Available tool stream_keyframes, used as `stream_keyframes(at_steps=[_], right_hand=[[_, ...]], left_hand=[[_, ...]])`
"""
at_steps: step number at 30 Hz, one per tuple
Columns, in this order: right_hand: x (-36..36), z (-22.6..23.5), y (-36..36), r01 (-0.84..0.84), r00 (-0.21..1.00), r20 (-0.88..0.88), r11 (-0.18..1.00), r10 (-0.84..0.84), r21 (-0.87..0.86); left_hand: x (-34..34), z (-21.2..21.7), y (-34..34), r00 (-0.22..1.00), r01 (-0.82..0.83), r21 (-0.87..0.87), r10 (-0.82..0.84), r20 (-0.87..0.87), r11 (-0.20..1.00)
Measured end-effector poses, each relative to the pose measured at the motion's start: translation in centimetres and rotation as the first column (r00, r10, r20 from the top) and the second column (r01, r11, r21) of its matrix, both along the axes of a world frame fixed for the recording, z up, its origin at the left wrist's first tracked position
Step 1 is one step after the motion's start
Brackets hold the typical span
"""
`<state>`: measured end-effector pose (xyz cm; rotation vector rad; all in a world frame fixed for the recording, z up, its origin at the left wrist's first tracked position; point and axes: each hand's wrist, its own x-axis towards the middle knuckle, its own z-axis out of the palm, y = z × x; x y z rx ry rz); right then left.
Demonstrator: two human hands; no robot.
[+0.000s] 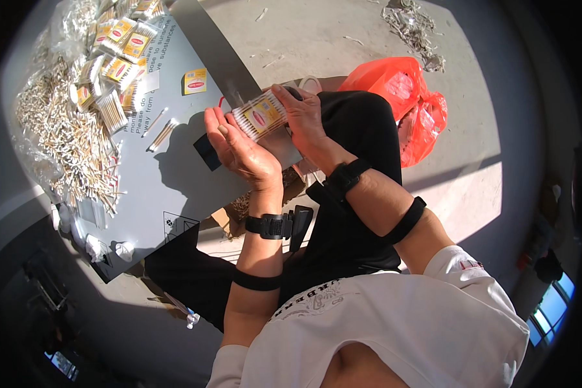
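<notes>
A clear pack of cotton swabs (260, 116) with a yellow label is held up over the near edge of the grey board. My right hand (306, 119) grips its right end, thumb along the top. Turned palm up, my left hand (247, 154) is at the pack's left end, its fingers stretched out and close against the swab tips. Whether its palm bears any of the pack's weight is hard to see. Beyond the hands, a loose yellow label card (194, 82) lies on the board, with a few loose swabs (163, 134) to its left.
A large heap of loose swabs (68, 139) covers the left of the grey board (174, 171). Several filled packs (119, 69) are piled at its far end. A red plastic bag (394, 84) is beyond my right knee; paper shreds (412, 29) lie on the floor farther off.
</notes>
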<state>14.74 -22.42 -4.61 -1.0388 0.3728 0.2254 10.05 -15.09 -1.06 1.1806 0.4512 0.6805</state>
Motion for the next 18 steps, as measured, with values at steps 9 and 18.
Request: stream_keyframes(at_steps=[9, 18], right_hand=[[0.1, 0.0, 0.0, 0.018, 1.0, -0.001, 1.0, -0.018, 0.001], [0.0, 1.4, -1.1, 0.126, 0.97, -0.234, 0.961, -0.067, 0.245]], left_hand=[[-0.4, 0.1, 0.6, 0.992, 0.117, 0.036, -0.118, 0.037, 0.993], [-1.2, 0.8, 2.1, 0.935, 0.344, 0.783, -0.116, -0.334, 0.519]])
